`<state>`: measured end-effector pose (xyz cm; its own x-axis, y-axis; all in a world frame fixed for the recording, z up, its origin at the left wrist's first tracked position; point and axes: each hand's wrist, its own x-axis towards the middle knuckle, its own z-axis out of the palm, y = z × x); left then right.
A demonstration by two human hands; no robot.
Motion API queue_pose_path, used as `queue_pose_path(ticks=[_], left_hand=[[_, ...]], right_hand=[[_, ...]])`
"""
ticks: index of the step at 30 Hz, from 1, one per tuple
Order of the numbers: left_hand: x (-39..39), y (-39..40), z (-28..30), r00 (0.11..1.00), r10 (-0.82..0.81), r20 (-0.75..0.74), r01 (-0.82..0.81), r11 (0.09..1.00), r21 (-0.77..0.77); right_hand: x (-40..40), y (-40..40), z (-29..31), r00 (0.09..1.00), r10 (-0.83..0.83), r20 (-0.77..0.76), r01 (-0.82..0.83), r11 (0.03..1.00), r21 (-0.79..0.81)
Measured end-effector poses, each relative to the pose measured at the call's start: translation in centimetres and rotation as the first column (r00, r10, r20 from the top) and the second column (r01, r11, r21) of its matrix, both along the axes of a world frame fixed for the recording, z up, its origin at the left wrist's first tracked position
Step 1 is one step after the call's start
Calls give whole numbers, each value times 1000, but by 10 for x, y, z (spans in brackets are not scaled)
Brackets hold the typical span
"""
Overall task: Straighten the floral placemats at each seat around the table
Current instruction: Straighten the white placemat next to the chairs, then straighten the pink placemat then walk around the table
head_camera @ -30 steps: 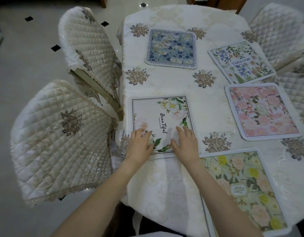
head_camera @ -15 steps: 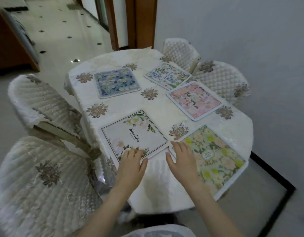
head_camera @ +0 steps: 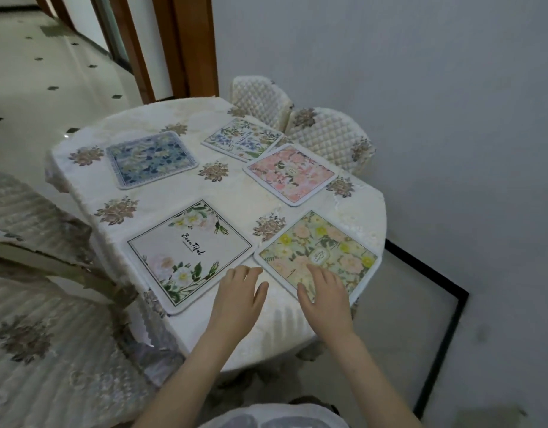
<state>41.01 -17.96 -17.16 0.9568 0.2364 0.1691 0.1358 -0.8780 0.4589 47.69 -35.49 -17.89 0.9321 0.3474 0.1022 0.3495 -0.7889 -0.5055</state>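
My right hand [head_camera: 325, 299] flat, fingers [head_camera: 316, 273] spread, on near corner of yellow-green placemat [head_camera: 320, 251], at table [head_camera: 353, 211] near edge. Left hand [head_camera: 237, 299] open on bare cloth just beside it, between that mat and white "Beautiful" placemat [head_camera: 186, 251]. Mats nearly touch at corners; yellow-green one's right corner pokes past table edge.

A plain pale wall [head_camera: 420, 72] is closing off the right side, with a brown wooden door frame [head_camera: 186, 44] standing at its left edge. Cream floor tiles [head_camera: 35, 75] dotted with small dark diamonds are stretching away upper left, while quilted cream chairs [head_camera: 328, 134] are sitting against the cloth-covered counter [head_camera: 241, 196], two by the wall
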Motion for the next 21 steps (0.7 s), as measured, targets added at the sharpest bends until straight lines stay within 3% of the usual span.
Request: queue_pose_path(ticks=[13,21], left_hand=[[92,-198,-20,998,-36,-54,33,998,-55],[147,-249,-7,997,-2,-81,-1,1000,-31]], right_hand=[[95,-189,-3,998,61,-34,-63,997,-48],[159,-243,-5,997,81,-17,-82,996,-48]])
